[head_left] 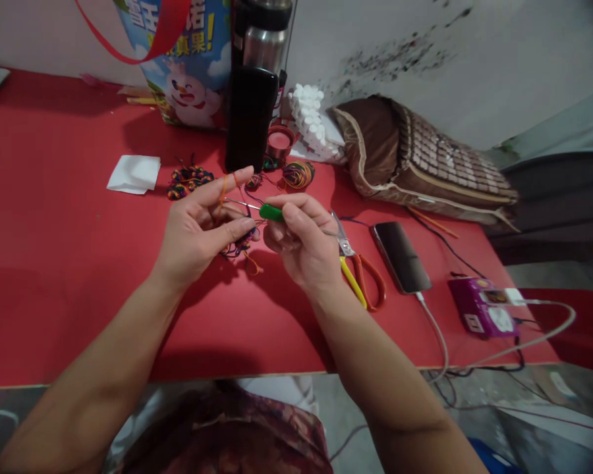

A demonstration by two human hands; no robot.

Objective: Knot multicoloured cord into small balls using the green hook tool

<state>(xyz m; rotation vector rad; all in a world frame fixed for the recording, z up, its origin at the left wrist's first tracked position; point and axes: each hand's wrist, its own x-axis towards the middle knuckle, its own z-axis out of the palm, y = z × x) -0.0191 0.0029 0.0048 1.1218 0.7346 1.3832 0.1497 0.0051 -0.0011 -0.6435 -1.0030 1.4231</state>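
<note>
Hands: 2, both above the red table [79, 263]. Right hand [306, 243]: fingers closed round 1 green-handled hook [271, 212], the reference point for all places below. Left hand [197, 230]: just left of the hook, index finger extended, thumb pinching 1 multicoloured yarn piece [238, 248]; 1 orange strand [224, 187] runs at the index finger, by the hook's metal tip.

Yarn balls: 2 made out, beyond the hook; 1 larger [299, 174], 1 smaller [253, 182]. Yarn heap [190, 182]: 1, left of the hook and farther off; the number of pieces in it cannot be told.

Scissors [360, 276]: 1 pair, right of the hook, with 1 yellow and 1 red handle, partly covered by the right hand.

Phone [400, 257]: 1, lying right of the hook, 1 white cable plugged in. Purple power box [479, 306]: 1, farther right.

Beyond the hook: 1 black upright slab [252, 118], identity unclear, in front of 1 metal bottle [264, 46], its top cut off by the frame; 1 printed bag [192, 92], also cut off.

White folded paper [134, 174]: 1, far left of the hook. Brown cushion [425, 158]: 1, beyond the hook to the right.

Hidden: most of the yarn piece, behind the left hand's fingers and thumb.
</note>
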